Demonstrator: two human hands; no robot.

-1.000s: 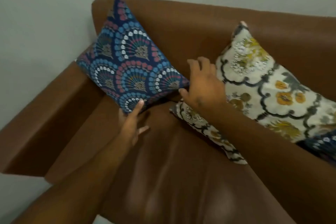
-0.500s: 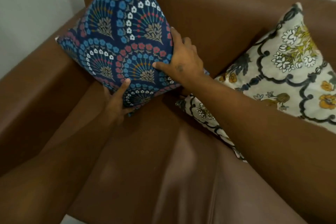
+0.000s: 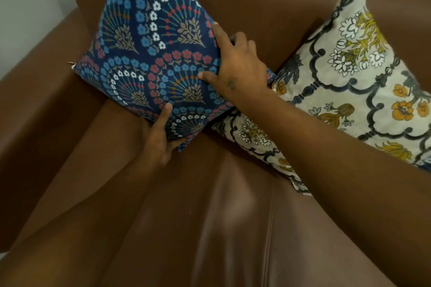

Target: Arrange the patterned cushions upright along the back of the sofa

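Tilted steeper, the navy fan-patterned cushion [image 3: 149, 53] at upper left nears upright against the sofa backrest [image 3: 268, 7], left hand [image 3: 158, 140] gripping its bottom corner, right hand [image 3: 238, 70] clasping its side.

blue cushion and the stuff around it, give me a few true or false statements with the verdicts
1. The left hand grips the bottom corner of the blue cushion, thumb on its front. True.
2. The right hand lies flat on the cream floral cushion. False: its fingers and thumb hold the blue cushion's right edge, and the cream floral cushion lies beside it, partly under the forearm.
3. The blue cushion is tilted, standing on one corner against the sofa back. True.
4. The sofa is grey fabric. False: it is brown and smooth, like leather.
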